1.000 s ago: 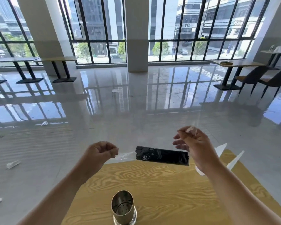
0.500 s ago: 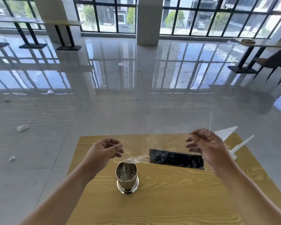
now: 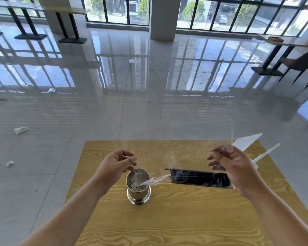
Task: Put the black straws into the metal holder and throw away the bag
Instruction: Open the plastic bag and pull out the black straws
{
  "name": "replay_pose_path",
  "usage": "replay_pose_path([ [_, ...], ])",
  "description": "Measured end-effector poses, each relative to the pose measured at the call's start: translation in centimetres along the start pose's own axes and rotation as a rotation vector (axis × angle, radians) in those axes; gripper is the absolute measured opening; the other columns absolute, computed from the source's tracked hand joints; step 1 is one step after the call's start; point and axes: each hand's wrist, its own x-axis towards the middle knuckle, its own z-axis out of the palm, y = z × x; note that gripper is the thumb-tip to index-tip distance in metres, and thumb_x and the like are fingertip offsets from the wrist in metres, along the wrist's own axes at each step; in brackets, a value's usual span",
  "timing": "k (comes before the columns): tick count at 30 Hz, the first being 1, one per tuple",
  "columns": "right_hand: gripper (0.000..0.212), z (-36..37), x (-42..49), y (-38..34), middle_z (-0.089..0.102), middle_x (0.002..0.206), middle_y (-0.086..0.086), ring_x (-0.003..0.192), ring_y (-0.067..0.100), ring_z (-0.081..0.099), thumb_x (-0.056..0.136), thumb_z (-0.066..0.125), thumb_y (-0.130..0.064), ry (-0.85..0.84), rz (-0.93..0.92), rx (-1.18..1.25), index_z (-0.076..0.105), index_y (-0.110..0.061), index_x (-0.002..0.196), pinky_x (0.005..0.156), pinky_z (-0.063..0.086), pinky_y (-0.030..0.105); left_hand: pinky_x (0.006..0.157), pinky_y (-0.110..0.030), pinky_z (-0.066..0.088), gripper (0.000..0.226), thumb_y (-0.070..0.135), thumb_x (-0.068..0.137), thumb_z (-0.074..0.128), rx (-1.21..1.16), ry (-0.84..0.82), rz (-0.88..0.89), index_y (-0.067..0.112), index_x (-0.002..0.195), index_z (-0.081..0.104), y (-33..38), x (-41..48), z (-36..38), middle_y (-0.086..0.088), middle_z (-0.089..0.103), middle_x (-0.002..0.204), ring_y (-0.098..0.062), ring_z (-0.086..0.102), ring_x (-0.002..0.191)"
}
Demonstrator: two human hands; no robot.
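A bundle of black straws (image 3: 199, 179) lies sideways in the bottom of a clear plastic bag (image 3: 169, 157), low over the wooden table (image 3: 167, 219). My left hand (image 3: 114, 167) pinches the bag's film just above the metal holder (image 3: 138, 190). My right hand (image 3: 231, 166) pinches the bag's upper right part. A twisted end of the bag (image 3: 155, 181) reaches over the holder's rim. The holder stands upright and holds no straws; its perforated bottom shows.
Two white pointed pieces (image 3: 247, 142) lie at the table's right edge. Crumpled scraps (image 3: 20, 130) litter the shiny tile floor to the left. Other tables and a chair (image 3: 300, 63) stand far off by the windows.
Both hands have come down with the bag, so the straws now sit low over the table beside the holder. The view has tilted downward.
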Motion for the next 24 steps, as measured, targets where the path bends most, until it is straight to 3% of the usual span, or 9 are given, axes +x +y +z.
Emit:
replay_pose_path([
  [5, 0.012, 0.2, 0.1, -0.8, 0.08, 0.088, 0.011, 0.077, 0.025, 0.076, 0.104, 0.064, 0.0, -0.024, -0.021, -0.072, 0.074, -0.007, 0.104, 0.068, 0.064, 0.029, 0.062, -0.017, 0.055, 0.009, 0.011, 0.096, 0.074, 0.006, 0.015, -0.02, 0.003, 0.1, 0.073, -0.2, 0.6, 0.6, -0.009, 0.079, 0.084, -0.012, 0.072, 0.07],
  [8, 0.015, 0.6, 0.4, -1.4, 0.08, 0.088, 0.01, 0.077, 0.023, 0.077, 0.105, 0.064, -0.001, -0.03, -0.062, -0.153, 0.075, -0.011, 0.102, 0.074, 0.061, 0.038, 0.062, -0.016, 0.054, 0.009, 0.014, 0.098, 0.073, 0.04, 0.055, -0.031, 0.006, 0.098, 0.075, -0.5, 0.5, 0.3, -0.009, 0.08, 0.085, -0.012, 0.072, 0.07],
  [15, 0.021, 2.0, 1.0, -3.3, 0.081, 0.09, 0.001, 0.08, 0.02, 0.077, 0.104, 0.069, -0.011, -0.07, -0.154, -0.326, 0.076, -0.029, 0.095, 0.077, 0.062, 0.042, 0.073, -0.028, 0.052, 0.013, 0.027, 0.099, 0.071, 0.114, 0.125, -0.074, 0.015, 0.097, 0.076, -1.2, 0.3, -0.6, -0.005, 0.081, 0.09, -0.016, 0.075, 0.077],
  [20, 0.028, 3.3, 1.6, -4.8, 0.081, 0.088, -0.005, 0.077, 0.016, 0.077, 0.104, 0.069, -0.016, -0.116, -0.194, -0.427, 0.073, -0.041, 0.092, 0.076, 0.063, 0.042, 0.074, -0.029, 0.052, 0.012, 0.027, 0.099, 0.07, 0.121, 0.172, -0.091, 0.017, 0.097, 0.076, -1.7, 0.1, -1.0, -0.002, 0.082, 0.09, -0.017, 0.077, 0.079],
  [24, 0.022, 4.1, 2.1, -5.5, 0.08, 0.087, -0.006, 0.076, 0.014, 0.076, 0.104, 0.07, -0.015, -0.132, -0.195, -0.456, 0.074, -0.034, 0.093, 0.07, 0.06, 0.031, 0.076, -0.031, 0.051, 0.012, 0.028, 0.099, 0.07, 0.102, 0.211, -0.114, 0.016, 0.099, 0.075, -2.0, 0.0, -1.2, -0.002, 0.082, 0.091, -0.02, 0.077, 0.082],
])
